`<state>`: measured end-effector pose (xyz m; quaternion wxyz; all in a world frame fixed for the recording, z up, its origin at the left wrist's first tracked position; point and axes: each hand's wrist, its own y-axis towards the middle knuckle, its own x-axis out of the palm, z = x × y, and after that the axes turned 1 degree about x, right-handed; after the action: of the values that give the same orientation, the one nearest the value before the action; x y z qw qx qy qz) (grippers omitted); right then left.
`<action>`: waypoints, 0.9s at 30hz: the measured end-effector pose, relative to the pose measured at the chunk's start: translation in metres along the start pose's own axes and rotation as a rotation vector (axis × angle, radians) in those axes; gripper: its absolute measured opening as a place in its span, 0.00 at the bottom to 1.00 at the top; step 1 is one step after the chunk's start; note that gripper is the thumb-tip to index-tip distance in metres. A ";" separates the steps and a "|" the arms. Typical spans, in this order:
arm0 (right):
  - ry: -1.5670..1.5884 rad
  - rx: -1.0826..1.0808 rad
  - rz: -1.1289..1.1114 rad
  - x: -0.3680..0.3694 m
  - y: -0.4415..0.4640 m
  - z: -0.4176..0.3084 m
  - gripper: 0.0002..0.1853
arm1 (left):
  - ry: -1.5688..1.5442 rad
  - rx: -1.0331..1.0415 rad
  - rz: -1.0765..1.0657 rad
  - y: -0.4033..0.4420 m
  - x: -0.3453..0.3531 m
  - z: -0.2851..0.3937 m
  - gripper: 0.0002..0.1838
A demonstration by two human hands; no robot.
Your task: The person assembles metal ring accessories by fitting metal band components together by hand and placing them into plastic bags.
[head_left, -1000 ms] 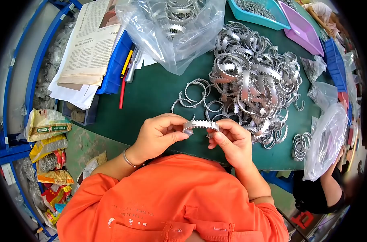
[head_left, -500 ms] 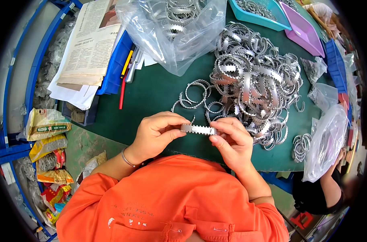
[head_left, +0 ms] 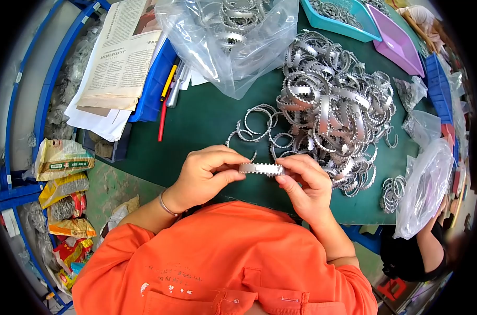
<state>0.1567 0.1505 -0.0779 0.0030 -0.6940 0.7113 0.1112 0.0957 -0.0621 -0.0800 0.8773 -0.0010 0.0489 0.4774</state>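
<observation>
Between my two hands is a metal ring with toothed edges [head_left: 261, 168], seen edge-on in front of my chest. My left hand [head_left: 209, 170] pinches its left end between thumb and fingers. At the other end, the thumb and fingertips of my right hand [head_left: 305, 181] are closed on the same ring. Just beyond my hands, a few loose toothed rings [head_left: 258, 122] lie on the green table [head_left: 196, 126]. A large heap of similar rings [head_left: 335, 105] rises to the right of them.
A clear plastic bag [head_left: 233, 63] with rings lies at the back. Newspaper [head_left: 120, 58] and pens [head_left: 167, 86] are at left. Teal [head_left: 343, 29] and purple trays [head_left: 398, 47] stand at the back right. A small ring stack [head_left: 393, 194] sits near another person's arm [head_left: 432, 244].
The ring has turned slightly in my fingers, so its toothed edge shows differently. Both hands still grip it in nearly the same place. The view has shifted a little.
</observation>
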 end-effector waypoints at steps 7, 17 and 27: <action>0.127 0.300 -0.108 0.005 -0.006 0.001 0.14 | -0.490 -0.385 -0.217 -0.004 -0.013 0.010 0.11; -0.502 0.141 -0.295 0.002 -0.005 -0.010 0.11 | 0.481 0.028 -0.127 0.005 -0.010 -0.008 0.08; -0.400 -0.083 -0.108 0.012 0.008 -0.015 0.16 | 0.286 -0.014 -0.205 0.009 -0.008 0.003 0.06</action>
<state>0.1503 0.1364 -0.0642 0.1214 -0.6948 0.6531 0.2757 0.0839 -0.0641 -0.0754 0.9056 -0.0799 0.1693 0.3806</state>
